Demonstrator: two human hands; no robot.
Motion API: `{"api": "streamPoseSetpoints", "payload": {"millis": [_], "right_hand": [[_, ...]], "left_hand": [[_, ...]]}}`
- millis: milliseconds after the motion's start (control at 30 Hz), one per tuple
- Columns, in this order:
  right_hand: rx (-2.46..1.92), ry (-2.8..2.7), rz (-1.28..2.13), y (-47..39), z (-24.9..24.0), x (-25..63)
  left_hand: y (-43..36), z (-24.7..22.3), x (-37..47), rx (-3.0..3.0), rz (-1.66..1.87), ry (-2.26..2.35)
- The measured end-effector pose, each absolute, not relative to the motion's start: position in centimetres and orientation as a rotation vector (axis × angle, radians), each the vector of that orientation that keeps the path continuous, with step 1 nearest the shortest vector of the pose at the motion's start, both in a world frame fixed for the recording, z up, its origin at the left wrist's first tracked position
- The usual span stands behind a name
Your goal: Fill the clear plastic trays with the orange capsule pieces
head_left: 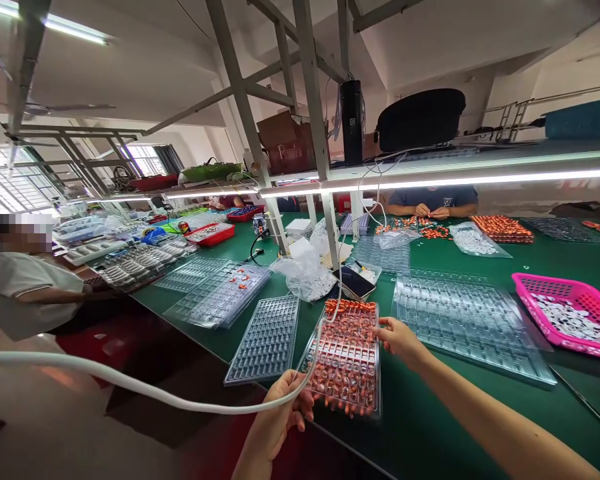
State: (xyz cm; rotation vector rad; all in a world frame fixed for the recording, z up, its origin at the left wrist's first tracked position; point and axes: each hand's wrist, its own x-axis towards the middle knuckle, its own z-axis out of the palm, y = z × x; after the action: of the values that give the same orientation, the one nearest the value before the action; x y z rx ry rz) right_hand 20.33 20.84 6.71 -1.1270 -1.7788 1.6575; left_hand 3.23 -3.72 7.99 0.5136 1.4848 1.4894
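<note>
Left hand [280, 413]: gripping the near left corner of the filled tray [347, 357], lower centre.
Right hand [400, 339]: pinching the tray's right edge.
Filled tray: sitting between both hands, on the green table [430, 413].
Empty tray [266, 339]: lying just left.
Pink basket [570, 317]: sitting far right.

1. One view only, from a camera worn on the person's head, looking forward and slightly down along a long green table [430, 427].
2. It sits just off the table's near edge, which cuts diagonally from the left middle towards the bottom centre.
3. Closest in, at the lower centre, are the left hand [280, 417] and right hand [400, 339], both on a clear tray of orange parts [347, 357].
4. The lens is wide: ceiling beams and a lit overhead shelf [480, 175] fill the top half, bending at the edges.
5. Straight ahead, across the table, a seated co-worker [433, 200] faces the camera; another person [25, 293] sits at the far left.
6. There's no second view, so nothing is shared.
</note>
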Motion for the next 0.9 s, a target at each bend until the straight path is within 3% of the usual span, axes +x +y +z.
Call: {"api": "streamPoseSetpoints", "payload": {"millis": [333,533,900], "right_hand": [[-1.184,-1.944,1.43,20.7,6.6,20.6],[-1.217,-1.872,1.452,20.5,6.5,21.8],[-1.036,-1.575,1.972,16.9,6.4,24.3]], "left_hand": [[-6.0,7.1,2.5,0.842,1.214,2.0],[-6.4,6.3,2.2,0.904,1.26,2.225],[-6.4,2.8,2.6,0.515,1.667,1.81]]}}
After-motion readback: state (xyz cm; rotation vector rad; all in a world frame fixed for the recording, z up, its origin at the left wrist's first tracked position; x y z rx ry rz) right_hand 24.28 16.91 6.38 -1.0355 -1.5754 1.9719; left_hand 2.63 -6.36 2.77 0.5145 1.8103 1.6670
